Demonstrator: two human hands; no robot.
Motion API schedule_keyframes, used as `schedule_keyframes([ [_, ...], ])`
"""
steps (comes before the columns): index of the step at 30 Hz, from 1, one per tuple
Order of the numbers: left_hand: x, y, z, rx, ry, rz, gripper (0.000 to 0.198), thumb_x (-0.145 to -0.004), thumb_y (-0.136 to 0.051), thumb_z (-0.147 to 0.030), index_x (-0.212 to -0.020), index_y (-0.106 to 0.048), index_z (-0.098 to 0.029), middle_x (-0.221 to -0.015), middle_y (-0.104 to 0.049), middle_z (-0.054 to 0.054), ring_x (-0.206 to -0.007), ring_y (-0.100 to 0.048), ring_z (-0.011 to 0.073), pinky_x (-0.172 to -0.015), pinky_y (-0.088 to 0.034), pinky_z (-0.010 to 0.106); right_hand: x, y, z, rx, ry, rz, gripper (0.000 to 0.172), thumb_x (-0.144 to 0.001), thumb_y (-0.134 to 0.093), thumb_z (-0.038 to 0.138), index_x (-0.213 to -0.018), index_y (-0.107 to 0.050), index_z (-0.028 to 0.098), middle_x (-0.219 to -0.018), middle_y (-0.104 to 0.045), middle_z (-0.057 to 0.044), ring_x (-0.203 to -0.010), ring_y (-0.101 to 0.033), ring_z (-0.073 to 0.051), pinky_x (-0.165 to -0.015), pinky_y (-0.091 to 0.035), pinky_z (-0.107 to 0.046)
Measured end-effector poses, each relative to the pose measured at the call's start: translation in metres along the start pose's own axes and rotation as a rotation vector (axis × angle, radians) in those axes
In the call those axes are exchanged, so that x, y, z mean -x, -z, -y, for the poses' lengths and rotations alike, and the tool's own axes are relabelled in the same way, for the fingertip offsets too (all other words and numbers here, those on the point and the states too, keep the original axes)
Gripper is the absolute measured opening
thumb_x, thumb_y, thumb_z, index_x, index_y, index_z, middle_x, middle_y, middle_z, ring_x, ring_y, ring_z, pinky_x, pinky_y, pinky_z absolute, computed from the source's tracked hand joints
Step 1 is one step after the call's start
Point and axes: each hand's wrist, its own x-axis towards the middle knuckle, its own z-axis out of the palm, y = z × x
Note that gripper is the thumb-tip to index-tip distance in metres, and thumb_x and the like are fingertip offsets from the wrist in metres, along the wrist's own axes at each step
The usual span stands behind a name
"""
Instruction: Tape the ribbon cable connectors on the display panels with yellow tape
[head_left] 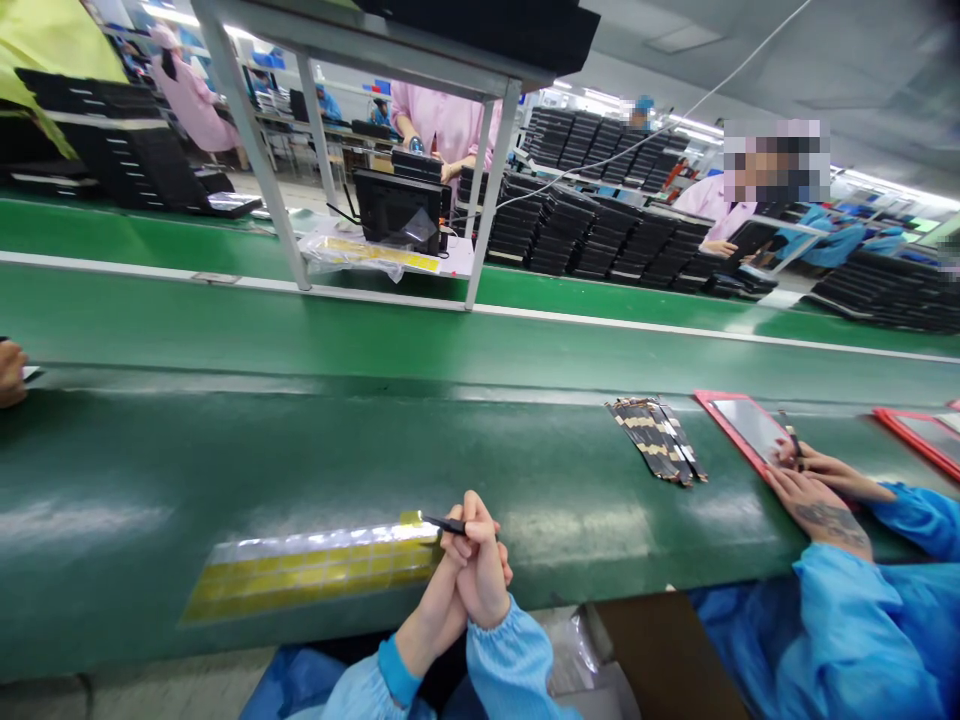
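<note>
My left hand (439, 600) and my right hand (484, 565) are clasped together above the green belt (150, 470), both in light blue sleeves. A slim black pointed tool (447, 524) sticks out from my fingers toward the left. Its tip reaches the right end of a yellow-and-silver sheet of small labels (311, 570), which lies flat on the belt. I cannot tell which hand grips the tool more firmly.
To my right, a co-worker's hands (806, 478) work over a red-framed glass panel (742, 430), beside bundled black-and-gold strips (656, 440). A cardboard box (660, 650) sits below the belt edge. Stacks of black panels (585, 225) and metal shelf posts stand beyond.
</note>
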Motion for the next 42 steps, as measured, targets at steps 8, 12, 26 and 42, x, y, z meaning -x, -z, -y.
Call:
schedule_keyframes([
  [8,0.003,-0.007,-0.004,-0.037,-0.005,-0.025,0.063,-0.059,-0.089,-0.054,-0.102,-0.061,-0.018,-0.076,-0.06,0.003,-0.07,-0.058,0.0188,-0.071,-0.042,0.034,0.0,-0.002,0.002,0.044,0.036,0.01,0.019,-0.072,-0.06,0.021,-0.07,-0.041,0.022,-0.061,-0.048,0.006,-0.047,-0.027,-0.005,-0.043,-0.022,-0.014],
  [12,0.003,-0.008,-0.004,-0.015,-0.009,-0.042,0.064,-0.056,-0.091,-0.053,-0.099,-0.062,-0.017,-0.074,-0.06,0.002,-0.069,-0.057,0.0173,-0.071,-0.042,0.032,0.0,-0.002,0.003,0.095,0.095,0.02,0.021,-0.077,-0.061,0.021,-0.067,-0.043,0.025,-0.061,-0.053,0.004,-0.043,-0.037,-0.008,-0.037,-0.027,-0.017],
  [26,0.007,-0.012,-0.007,-0.031,-0.012,-0.057,0.062,-0.056,-0.091,-0.052,-0.101,-0.066,-0.017,-0.076,-0.064,0.003,-0.071,-0.061,0.0188,-0.07,-0.045,0.031,-0.004,-0.013,0.01,0.119,0.244,0.263,0.032,-0.084,-0.062,0.018,-0.063,-0.038,0.025,-0.067,-0.067,0.005,-0.046,-0.061,-0.009,-0.037,-0.045,-0.011],
  [42,0.003,-0.004,-0.002,0.011,-0.001,-0.033,0.056,-0.061,-0.089,-0.052,-0.099,-0.067,-0.018,-0.077,-0.062,0.002,-0.07,-0.06,0.0168,-0.071,-0.046,0.029,0.001,-0.004,0.004,0.079,0.029,-0.021,0.018,-0.069,-0.058,0.024,-0.068,-0.04,0.022,-0.059,-0.049,0.006,-0.047,-0.026,-0.006,-0.043,-0.021,-0.015],
])
